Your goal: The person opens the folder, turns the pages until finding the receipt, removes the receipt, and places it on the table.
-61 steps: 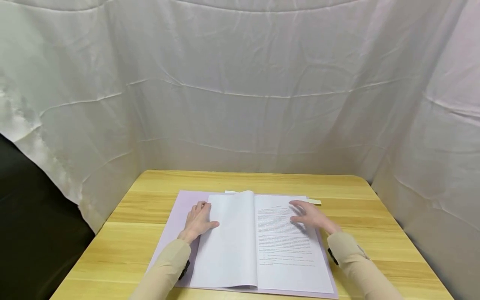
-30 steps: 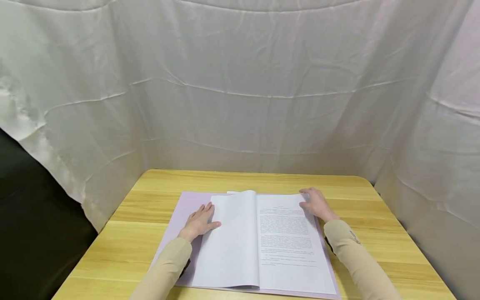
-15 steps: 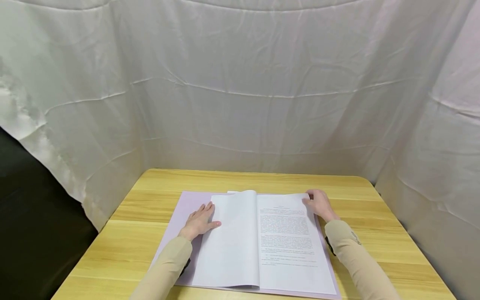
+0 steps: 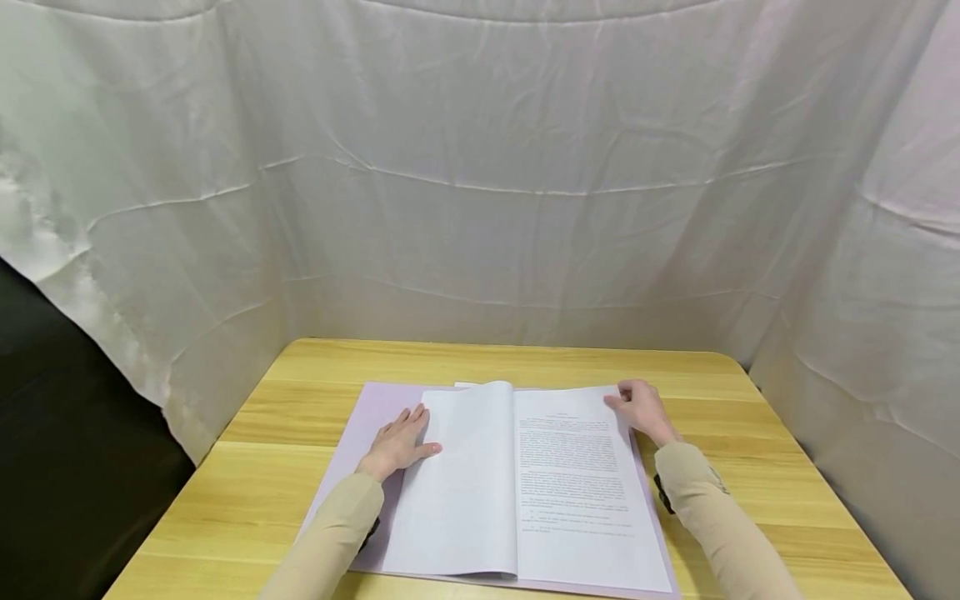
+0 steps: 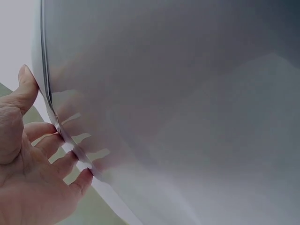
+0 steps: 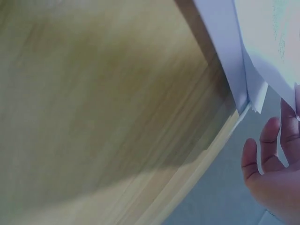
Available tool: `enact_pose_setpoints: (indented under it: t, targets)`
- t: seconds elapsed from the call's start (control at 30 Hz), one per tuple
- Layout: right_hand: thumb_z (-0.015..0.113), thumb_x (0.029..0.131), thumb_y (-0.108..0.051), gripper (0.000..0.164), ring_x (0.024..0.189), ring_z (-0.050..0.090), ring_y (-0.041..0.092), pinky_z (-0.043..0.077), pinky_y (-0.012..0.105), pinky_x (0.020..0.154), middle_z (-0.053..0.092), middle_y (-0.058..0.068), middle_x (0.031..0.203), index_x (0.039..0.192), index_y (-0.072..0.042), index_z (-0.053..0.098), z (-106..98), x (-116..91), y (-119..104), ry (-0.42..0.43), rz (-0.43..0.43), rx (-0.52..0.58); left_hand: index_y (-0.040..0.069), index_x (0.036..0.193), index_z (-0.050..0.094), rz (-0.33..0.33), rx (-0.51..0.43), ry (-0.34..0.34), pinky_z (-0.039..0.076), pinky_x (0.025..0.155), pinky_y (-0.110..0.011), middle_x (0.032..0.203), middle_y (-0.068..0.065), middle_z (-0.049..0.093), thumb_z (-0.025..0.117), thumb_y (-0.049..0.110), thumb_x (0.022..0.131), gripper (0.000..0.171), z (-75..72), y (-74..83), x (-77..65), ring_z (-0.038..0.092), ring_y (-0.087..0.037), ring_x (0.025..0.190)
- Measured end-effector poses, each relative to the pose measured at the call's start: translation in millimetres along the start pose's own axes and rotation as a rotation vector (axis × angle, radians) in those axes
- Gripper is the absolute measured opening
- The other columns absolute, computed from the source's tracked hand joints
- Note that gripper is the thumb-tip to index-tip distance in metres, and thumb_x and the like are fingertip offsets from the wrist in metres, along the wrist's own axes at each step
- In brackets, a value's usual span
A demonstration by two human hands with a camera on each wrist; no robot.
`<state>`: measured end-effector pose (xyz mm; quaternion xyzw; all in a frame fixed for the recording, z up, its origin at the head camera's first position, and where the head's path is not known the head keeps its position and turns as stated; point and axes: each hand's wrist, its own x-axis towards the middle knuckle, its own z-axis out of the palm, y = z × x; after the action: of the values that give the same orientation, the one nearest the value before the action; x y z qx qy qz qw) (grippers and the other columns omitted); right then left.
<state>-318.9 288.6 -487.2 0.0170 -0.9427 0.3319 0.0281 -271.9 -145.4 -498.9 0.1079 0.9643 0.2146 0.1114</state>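
An open lilac folder (image 4: 372, 414) lies on the table with white sheets in it. The left sheet (image 4: 461, 492) is blank and bulges near the fold; the right page (image 4: 573, 458) carries printed text. My left hand (image 4: 397, 446) rests with extended fingers on the outer edge of the left sheet, over the lilac cover. In the left wrist view, its fingers (image 5: 61, 150) meet the sheet's edge. At the right page's far outer corner, my right hand (image 4: 643, 410) pinches that corner. The right wrist view has this corner (image 6: 281, 91) raised above the sheets under it.
The wooden table (image 4: 750, 467) extends around the folder on both sides. A white slip (image 4: 465, 384) sticks out past the folder's far edge. Pale curtains (image 4: 525, 233) hang behind and at the sides, and a black surface (image 4: 67, 450) is at the left.
My right hand has moved from over the printed page to its far outer corner and taken hold of it; the corner is slightly lifted. The left hand has stayed nearly still.
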Motion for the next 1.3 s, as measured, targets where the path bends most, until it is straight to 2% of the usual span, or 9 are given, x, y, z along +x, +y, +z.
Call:
enact_pose_setpoints:
  t: [0.37,0.47,0.53,0.63,0.77,0.93,1.03,1.17,1.3]
  targets:
    - [0.065,0.097,-0.018,0.029,0.058,0.038,0.013,0.029,0.022,0.052,0.041,0.0,0.063,0.075,-0.004,0.05,-1.8,-2.6,-2.0,-0.013,0.023,0.021,-0.003,0.154,0.034,-0.002,-0.003,-0.008,0.02,0.123,-0.065,0.165,-0.02,0.027,0.066,0.036,0.096,0.077,-1.3,1.4,-0.9,0.023,-0.044,0.154]
    - [0.065,0.097,-0.02,0.026,0.067,0.052,0.015,0.039,0.022,0.057,0.06,0.011,0.074,0.091,0.006,0.062,-3.2,-4.5,-2.7,-0.02,0.02,0.049,-0.003,0.154,0.034,-0.001,-0.008,-0.007,0.02,0.123,-0.065,0.165,-0.021,0.027,0.067,0.036,0.096,0.077,-1.2,1.3,-0.7,0.023,-0.044,0.153]
    - [0.065,0.098,-0.021,0.033,0.077,0.064,0.02,0.048,0.023,0.063,0.07,0.023,0.092,0.109,0.011,0.065,-4.7,-5.9,-3.8,-0.04,0.018,0.1,-0.003,0.154,0.034,0.002,-0.006,-0.006,0.02,0.122,-0.065,0.165,-0.021,0.027,0.066,0.036,0.096,0.077,-1.1,0.8,-0.2,0.023,-0.045,0.153]
    - [0.064,0.1,-0.023,0.047,0.087,0.073,0.025,0.058,0.028,0.069,0.071,0.031,0.111,0.13,0.013,0.058,-7.9,-7.9,-5.5,-0.108,0.008,0.198,-0.004,0.154,0.033,0.005,-0.001,-0.005,0.021,0.122,-0.066,0.165,-0.021,0.027,0.066,0.037,0.096,0.078,-0.7,-0.3,0.6,0.023,-0.045,0.153]
    - [0.06,0.102,-0.032,0.057,0.076,0.075,0.023,0.062,0.034,0.066,0.073,0.029,0.108,0.142,0.008,0.049,-13.8,-11.4,-8.9,-0.24,0.022,0.349,-0.004,0.154,0.033,0.017,0.001,-0.008,0.021,0.122,-0.066,0.165,-0.021,0.026,0.065,0.037,0.097,0.078,-0.8,-1.7,1.3,0.023,-0.045,0.153]
    - [0.047,0.106,-0.042,0.061,0.086,0.072,0.019,0.061,0.035,0.076,0.07,0.024,0.118,0.151,-0.001,0.04,-20.5,-17.7,-13.5,-0.393,0.002,0.471,-0.004,0.155,0.031,0.035,-0.004,-0.013,0.02,0.122,-0.067,0.165,-0.022,0.025,0.064,0.037,0.098,0.078,-2.7,-1.9,0.2,0.022,-0.046,0.153]
    - [0.036,0.109,-0.045,0.066,0.097,0.068,0.017,0.058,0.034,0.085,0.064,0.02,0.126,0.157,-0.001,0.026,-23.7,-22.4,-15.7,-0.486,-0.009,0.555,-0.004,0.155,0.031,0.042,-0.007,-0.013,0.019,0.122,-0.067,0.165,-0.022,0.025,0.063,0.038,0.098,0.078,-4.2,-1.0,-1.3,0.021,-0.047,0.153]
    - [0.021,0.109,-0.053,0.072,0.099,0.068,0.018,0.059,0.035,0.086,0.063,0.016,0.122,0.158,-0.001,0.018,-26.0,-29.1,-20.3,-0.586,-0.013,0.666,-0.003,0.155,0.031,0.046,-0.012,-0.007,0.019,0.121,-0.068,0.166,-0.021,0.024,0.063,0.038,0.099,0.076,-5.0,-0.9,-4.0,0.021,-0.047,0.153]
    - [0.007,0.105,-0.06,0.081,0.102,0.067,0.019,0.057,0.036,0.088,0.062,0.013,0.117,0.155,0.002,0.019,-26.2,-35.7,-26.5,-0.668,-0.044,0.723,-0.002,0.156,0.031,0.055,-0.015,0.005,0.019,0.121,-0.068,0.166,-0.021,0.025,0.062,0.038,0.099,0.076,-4.7,-1.4,-5.4,0.021,-0.047,0.153]
